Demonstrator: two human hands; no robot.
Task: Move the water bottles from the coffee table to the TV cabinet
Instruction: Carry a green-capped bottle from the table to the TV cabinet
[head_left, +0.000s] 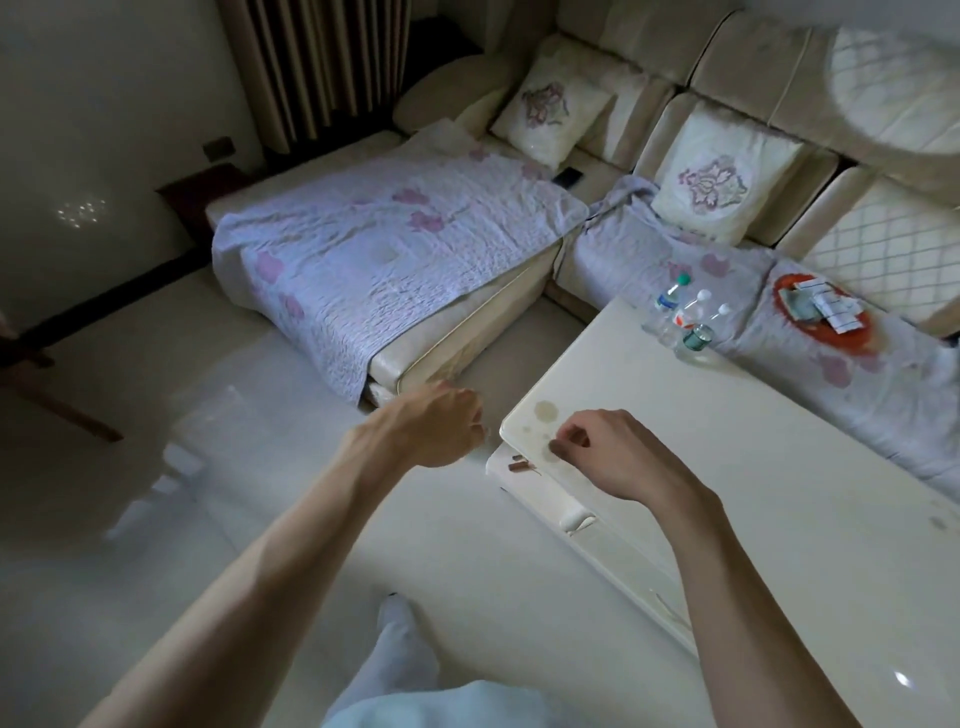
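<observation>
Three clear water bottles stand together at the far corner of the cream coffee table (727, 467): one with a green cap (667, 306), one with a white cap and red label (688, 317), one with a dark green label (698, 338). My left hand (436, 426) hangs over the floor just left of the table's near corner, fingers loosely curled, holding nothing. My right hand (613, 452) hovers over the table's near corner, fingers also loosely curled and empty. Both hands are well short of the bottles. The TV cabinet is out of view.
A cream sofa (727, 78) with a lilac floral quilt (389, 249) wraps round the table's far sides. A red tray (821, 317) with papers lies on the sofa seat near the bottles. Pale floor (260, 519) lies to the left.
</observation>
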